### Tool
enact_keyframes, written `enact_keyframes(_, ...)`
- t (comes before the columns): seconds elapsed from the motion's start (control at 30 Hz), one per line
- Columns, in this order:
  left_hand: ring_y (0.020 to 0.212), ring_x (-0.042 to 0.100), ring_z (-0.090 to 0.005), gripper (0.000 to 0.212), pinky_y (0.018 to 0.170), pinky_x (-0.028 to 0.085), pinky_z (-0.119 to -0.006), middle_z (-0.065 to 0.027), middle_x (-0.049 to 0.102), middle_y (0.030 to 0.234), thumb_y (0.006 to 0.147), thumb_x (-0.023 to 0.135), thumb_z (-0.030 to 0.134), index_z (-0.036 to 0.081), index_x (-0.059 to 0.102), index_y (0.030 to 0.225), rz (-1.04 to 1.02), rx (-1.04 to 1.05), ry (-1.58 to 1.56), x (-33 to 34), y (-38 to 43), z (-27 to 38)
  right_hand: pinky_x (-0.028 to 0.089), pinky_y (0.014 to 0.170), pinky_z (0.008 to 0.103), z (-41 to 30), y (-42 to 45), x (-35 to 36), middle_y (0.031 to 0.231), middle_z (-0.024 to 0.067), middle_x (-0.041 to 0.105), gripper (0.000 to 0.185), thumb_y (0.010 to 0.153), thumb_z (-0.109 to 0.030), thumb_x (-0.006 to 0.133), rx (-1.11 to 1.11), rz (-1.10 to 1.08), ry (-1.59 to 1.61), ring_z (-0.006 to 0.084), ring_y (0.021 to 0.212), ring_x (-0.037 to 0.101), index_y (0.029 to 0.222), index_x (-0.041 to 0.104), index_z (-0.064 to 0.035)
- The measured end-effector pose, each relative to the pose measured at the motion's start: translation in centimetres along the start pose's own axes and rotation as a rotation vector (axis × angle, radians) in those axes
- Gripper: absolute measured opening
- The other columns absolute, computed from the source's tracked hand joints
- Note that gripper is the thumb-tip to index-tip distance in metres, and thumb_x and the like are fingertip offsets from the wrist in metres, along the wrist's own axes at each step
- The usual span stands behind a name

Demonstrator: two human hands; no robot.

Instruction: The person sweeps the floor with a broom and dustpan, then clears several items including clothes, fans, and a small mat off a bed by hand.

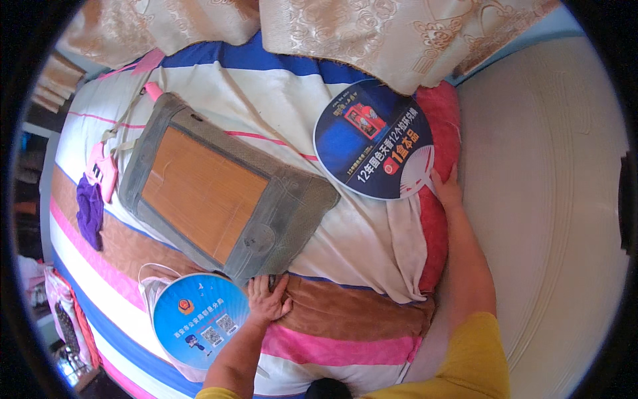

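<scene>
My right hand (447, 188) grips the handle of a round dark blue hand fan (369, 144), which bears printed writing and a picture. The fan lies over the striped bed cover, its right side against a red fabric edge (442, 117). My left hand (269, 301) rests palm down with fingers apart, its fingertips at the lower corner of a grey-green pillow (299, 224). The pillow has a tan woven panel (204, 192) and lies slanted across the bed. Beside my left wrist is a light blue round hand fan (194, 319) with writing and printed codes, partly over pale fabric.
Striped bedding (124, 299) spreads under everything. Left of the pillow lie a pink strapped item (101, 167) and a purple cloth (89, 214). Patterned beige curtains (349, 37) hang along the far side. A smooth beige panel (538, 199) borders the right. Clothes (67, 314) show at the far left.
</scene>
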State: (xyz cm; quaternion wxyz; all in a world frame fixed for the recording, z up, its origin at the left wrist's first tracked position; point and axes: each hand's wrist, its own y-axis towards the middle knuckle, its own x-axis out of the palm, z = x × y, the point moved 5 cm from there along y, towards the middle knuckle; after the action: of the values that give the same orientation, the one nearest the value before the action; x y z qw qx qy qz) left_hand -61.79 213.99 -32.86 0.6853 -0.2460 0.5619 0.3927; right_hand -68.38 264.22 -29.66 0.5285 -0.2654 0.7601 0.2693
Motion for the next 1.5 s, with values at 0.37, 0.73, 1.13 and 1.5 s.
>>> enact_keyframes(0.37,0.085,0.046,-0.0277,0.017,0.071,0.035,-0.043,-0.007,0.05,0.086,0.064,0.062,0.022,0.016,0.057,0.079,0.22,-0.073,-0.007,-2.5,1.5,1.5,0.047,0.061,0.0465,-4.2,0.5,1.0,0.084,0.0202,0.057,0.059,0.076,-0.034,0.054,-0.104,-0.092,-0.108,0.0362,0.072,0.058,0.128,0.03,-0.0219)
enact_keyframes(0.73,0.067,0.046,-0.0247,0.014,0.058,0.033,-0.037,-0.0049,0.048,0.073,0.065,0.054,0.012,0.012,0.054,0.079,0.264,-0.19,-0.148,-0.9,1.9,4.5,0.049,0.057,0.04,-1.9,4.1,0.6,0.084,0.0154,0.056,0.039,0.086,-0.016,0.033,-0.336,0.005,-0.691,0.03,0.07,0.06,0.125,0.036,-0.0156)
enact_keyframes(1.13,0.078,0.048,-0.0235,0.033,0.068,0.035,-0.039,-0.004,0.051,0.087,0.059,0.062,0.032,0.015,0.056,0.086,0.188,-0.223,-0.148,-1.3,1.9,4.7,0.045,0.068,0.0449,-8.2,-2.4,-4.5,0.107,0.0195,0.049,0.042,0.082,-0.032,0.046,-0.566,0.246,-0.503,0.0351,0.098,0.048,0.119,0.044,-0.0134)
enact_keyframes(1.5,0.079,0.047,-0.0245,0.035,0.069,0.034,-0.04,-0.0044,0.049,0.089,0.058,0.063,0.032,0.015,0.055,0.088,0.146,-0.212,-0.069,-0.4,2.0,5.4,0.036,0.087,0.0411,-18.3,-5.1,-1.1,0.108,0.0193,0.049,0.041,0.073,-0.021,0.06,-0.565,-0.216,0.538,0.0344,0.104,0.044,0.105,0.049,0.0011)
